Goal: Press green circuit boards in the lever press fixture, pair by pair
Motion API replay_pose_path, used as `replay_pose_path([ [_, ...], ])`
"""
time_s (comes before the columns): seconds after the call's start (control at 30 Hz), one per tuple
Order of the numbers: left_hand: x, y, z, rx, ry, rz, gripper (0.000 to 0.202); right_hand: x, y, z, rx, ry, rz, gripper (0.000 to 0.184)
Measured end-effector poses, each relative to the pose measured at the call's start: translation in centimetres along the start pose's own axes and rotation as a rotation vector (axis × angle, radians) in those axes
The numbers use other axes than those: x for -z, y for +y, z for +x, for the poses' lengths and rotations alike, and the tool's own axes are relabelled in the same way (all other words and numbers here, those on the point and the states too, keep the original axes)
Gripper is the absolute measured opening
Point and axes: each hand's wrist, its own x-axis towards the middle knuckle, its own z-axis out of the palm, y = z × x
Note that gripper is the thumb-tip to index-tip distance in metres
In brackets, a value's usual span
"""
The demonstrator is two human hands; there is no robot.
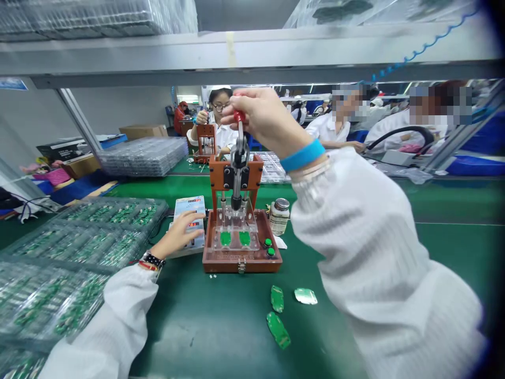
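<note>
A brown test fixture (241,258) stands on the green bench with two small green circuit boards (235,238) under its clear press plate. My right hand (263,120) is closed round the red knob of the fixture's lever (239,138), which stands upright. My left hand (179,231) rests with its fingers stretched onto a small grey meter box (190,209) with a red digital readout, just left of the fixture.
Clear trays of green boards (74,252) fill the left side. Loose green boards (278,316) and a pale one (305,296) lie in front of the fixture. A small jar (280,216) stands to its right. Other workers sit across the bench; a shelf (252,55) runs overhead.
</note>
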Motion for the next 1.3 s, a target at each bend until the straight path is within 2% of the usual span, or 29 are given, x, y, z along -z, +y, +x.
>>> replay_pose_path([
  [0.03, 0.4, -1.1, 0.4, 0.034, -0.035, 0.037, 0.057, -0.2, -1.1, -1.3, 0.069, 0.017, -0.023, 0.024],
  [0.13, 1.1, -3.7, 1.7, 0.075, -0.141, 0.104, 0.082, -1.1, -3.3, -7.3, 0.215, 0.054, -0.173, 0.026],
  [0.23, 1.1, -4.5, 2.5, 0.047, -0.173, 0.111, 0.090, -2.8, -2.5, -13.2, 0.338, 0.147, -0.322, 0.027],
  [0.33, 0.8, -4.3, 2.5, 0.026, -0.183, 0.101, 0.089, -4.2, -0.5, -16.3, 0.327, 0.150, -0.305, 0.032],
  [0.47, 0.6, -4.0, 1.9, 0.016, -0.175, 0.074, 0.089, -5.1, 0.3, -16.6, 0.276, 0.187, -0.227, 0.030],
  [0.6, 1.2, -4.2, 1.3, 0.004, -0.162, 0.020, 0.104, -5.5, 0.0, -16.5, 0.232, 0.220, -0.170, 0.027],
  [0.8, 2.5, -5.1, 0.7, -0.001, -0.245, -0.050, 0.106, -6.0, 0.6, -16.8, 0.245, 0.254, -0.133, 0.025],
  [1.0, 3.1, -5.9, 0.8, 0.121, -0.345, 0.030, 0.106, -6.5, 0.8, -16.7, 0.227, 0.301, -0.103, 0.020],
  [1.13, 3.5, -5.0, 1.3, 0.125, -0.353, 0.103, 0.115, -6.5, 1.1, -16.8, 0.230, 0.306, -0.087, 0.021],
  [1.3, 4.0, -4.2, 2.0, 0.194, -0.491, 0.221, 0.130, -6.4, 1.4, -17.0, 0.279, 0.328, -0.144, 0.021],
])
